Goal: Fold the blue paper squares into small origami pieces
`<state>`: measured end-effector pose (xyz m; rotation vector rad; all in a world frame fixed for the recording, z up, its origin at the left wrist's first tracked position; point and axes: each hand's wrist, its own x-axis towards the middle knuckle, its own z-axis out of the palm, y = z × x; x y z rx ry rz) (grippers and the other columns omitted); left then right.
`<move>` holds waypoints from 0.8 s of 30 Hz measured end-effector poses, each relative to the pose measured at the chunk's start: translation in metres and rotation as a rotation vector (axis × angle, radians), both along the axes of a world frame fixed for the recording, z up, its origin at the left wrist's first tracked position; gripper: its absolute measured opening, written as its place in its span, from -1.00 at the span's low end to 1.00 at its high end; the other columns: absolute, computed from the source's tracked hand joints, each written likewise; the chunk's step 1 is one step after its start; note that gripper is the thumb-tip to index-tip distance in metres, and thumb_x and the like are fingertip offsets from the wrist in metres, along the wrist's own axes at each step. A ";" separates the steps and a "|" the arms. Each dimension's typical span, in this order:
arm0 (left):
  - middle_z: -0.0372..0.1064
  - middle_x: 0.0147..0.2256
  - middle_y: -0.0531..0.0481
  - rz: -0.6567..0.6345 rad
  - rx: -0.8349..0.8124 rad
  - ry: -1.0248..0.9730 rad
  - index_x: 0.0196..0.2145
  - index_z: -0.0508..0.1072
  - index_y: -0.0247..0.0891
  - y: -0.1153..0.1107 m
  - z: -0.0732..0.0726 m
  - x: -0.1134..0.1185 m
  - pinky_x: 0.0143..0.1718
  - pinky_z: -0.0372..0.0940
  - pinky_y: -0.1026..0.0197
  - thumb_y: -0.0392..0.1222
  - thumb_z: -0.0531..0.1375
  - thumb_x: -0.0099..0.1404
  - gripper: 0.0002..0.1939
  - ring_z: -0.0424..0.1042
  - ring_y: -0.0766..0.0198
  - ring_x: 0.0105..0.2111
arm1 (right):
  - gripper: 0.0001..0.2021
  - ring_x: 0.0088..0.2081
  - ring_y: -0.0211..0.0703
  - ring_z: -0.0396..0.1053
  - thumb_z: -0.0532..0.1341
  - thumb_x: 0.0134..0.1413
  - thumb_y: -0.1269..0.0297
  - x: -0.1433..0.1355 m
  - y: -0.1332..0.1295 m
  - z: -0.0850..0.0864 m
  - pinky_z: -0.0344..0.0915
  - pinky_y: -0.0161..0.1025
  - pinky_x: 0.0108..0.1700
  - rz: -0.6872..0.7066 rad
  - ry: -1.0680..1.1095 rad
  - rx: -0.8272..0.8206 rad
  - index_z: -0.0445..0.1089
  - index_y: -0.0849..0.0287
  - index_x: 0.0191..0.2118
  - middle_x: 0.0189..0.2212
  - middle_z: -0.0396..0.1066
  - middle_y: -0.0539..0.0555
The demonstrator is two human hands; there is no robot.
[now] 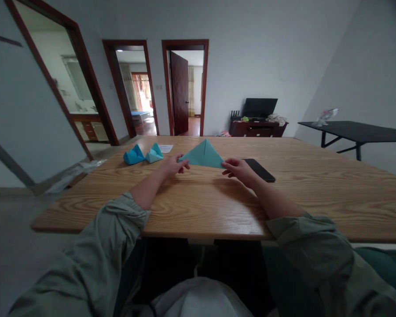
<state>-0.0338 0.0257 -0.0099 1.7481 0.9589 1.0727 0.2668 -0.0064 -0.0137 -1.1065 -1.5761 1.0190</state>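
Observation:
A light teal sheet of folded paper point(203, 155), shaped as a wide triangle with its peak up and a crease line down from the peak, is held above the table. My left hand point(177, 165) pinches its left corner between thumb and fingers. At the right corner, my right hand point(235, 167) grips the paper the same way. Beyond my left hand stand two folded paper boats, a bright blue one point(133, 155) and a pale teal one point(154, 153). A black phone point(259, 170) lies just right of my right hand.
The wooden table point(198, 211) spreads across the view. A small white printed card point(165, 149) lies behind the paper boats. To the right stands a black folding table point(356, 130) with a clear plastic item on it. A television point(260, 108) and open doorways are at the far wall.

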 end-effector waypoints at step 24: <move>0.24 -0.57 0.06 -0.067 -0.256 -0.164 -0.42 0.31 -0.30 -0.004 0.000 0.005 -0.69 0.05 0.40 0.13 0.14 0.21 -0.62 0.14 0.47 -0.69 | -0.57 -0.67 -0.37 0.22 0.29 -0.09 -0.05 0.001 0.002 0.001 0.11 -0.41 -0.67 -0.117 -0.062 0.091 0.38 0.20 -0.20 -0.54 0.42 0.03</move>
